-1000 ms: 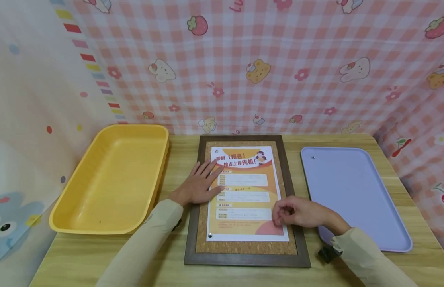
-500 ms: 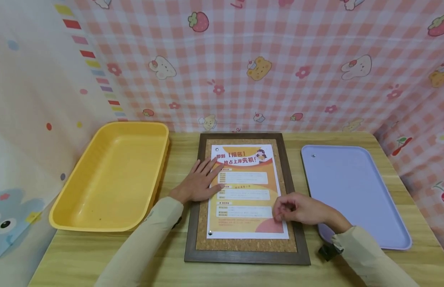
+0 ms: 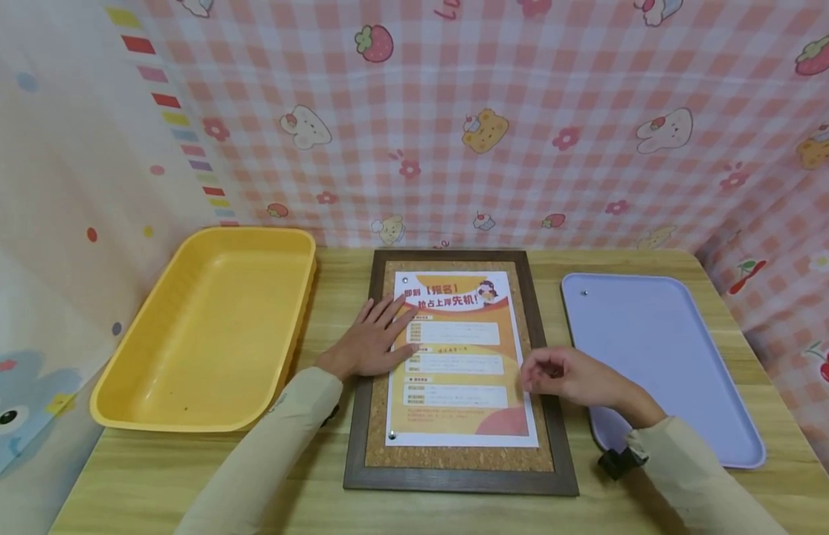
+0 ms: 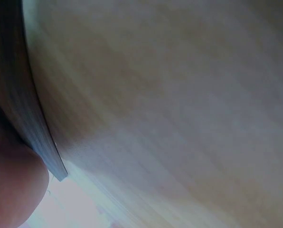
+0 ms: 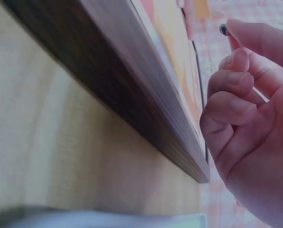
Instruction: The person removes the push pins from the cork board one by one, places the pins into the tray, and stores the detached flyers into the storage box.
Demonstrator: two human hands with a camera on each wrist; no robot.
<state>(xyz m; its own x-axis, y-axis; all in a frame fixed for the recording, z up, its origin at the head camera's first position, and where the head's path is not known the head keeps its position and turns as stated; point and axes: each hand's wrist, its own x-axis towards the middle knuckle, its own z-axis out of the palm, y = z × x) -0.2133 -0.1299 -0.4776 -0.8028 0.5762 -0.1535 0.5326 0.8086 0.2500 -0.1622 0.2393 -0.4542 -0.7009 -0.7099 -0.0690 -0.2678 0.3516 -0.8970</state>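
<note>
A printed paper sheet lies on a cork board with a dark wooden frame. My left hand rests flat on the sheet's left side, fingers spread. Round silver thumbtacks sit at the sheet's top left corner and bottom left corner. Over the sheet's right edge and the frame, my right hand hovers with curled fingers. The right wrist view shows a small dark, shiny thumbtack pinched between its thumb and finger; its pin is hidden. The left wrist view shows mostly tabletop and the frame's edge.
A yellow plastic tray stands left of the board. On the right lies a flat lilac tray with one silver thumbtack near its far left corner. A checked cloth hangs behind the wooden table.
My right hand has moved slightly away from me and to the right, off the sheet's right part toward the frame. My left hand has stayed in place.
</note>
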